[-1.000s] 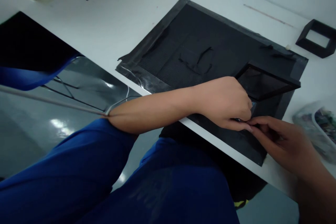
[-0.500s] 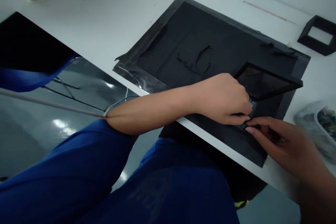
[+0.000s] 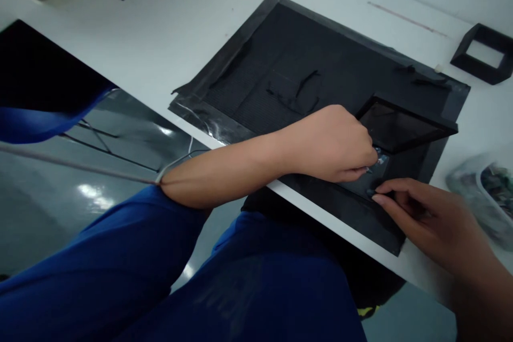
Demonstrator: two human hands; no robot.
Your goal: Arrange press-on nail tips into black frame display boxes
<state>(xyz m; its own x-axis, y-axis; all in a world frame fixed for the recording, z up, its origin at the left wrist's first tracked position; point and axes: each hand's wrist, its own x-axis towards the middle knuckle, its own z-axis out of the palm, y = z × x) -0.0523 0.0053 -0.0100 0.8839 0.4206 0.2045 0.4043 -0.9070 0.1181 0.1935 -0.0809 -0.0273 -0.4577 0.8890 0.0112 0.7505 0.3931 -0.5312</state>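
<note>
My left hand (image 3: 340, 144) is curled closed, knuckles up, over a dark flat piece with a small circuit board (image 3: 382, 159) showing beside its fingers. What those fingers hold is hidden beneath the hand. To the lower right, the thumb and forefinger of my right hand (image 3: 428, 214) pinch together at the dark piece; a tiny dark bit shows at the tips, too small to name. Just beyond both hands, a black rectangular frame (image 3: 406, 125) leans tilted over the black mat (image 3: 340, 53).
A black hollow block (image 3: 483, 53) stands at the right. Near my right wrist is a clear plastic tub (image 3: 468, 181) of small greenish parts. A black strip (image 3: 308, 83) lies on the mat. The white table's front edge (image 3: 312, 208) runs above my blue-clad legs.
My left hand has drawn slightly away from my right fingertips, so a gap shows between them and more of the board is visible. The right hand stays nearly in place.
</note>
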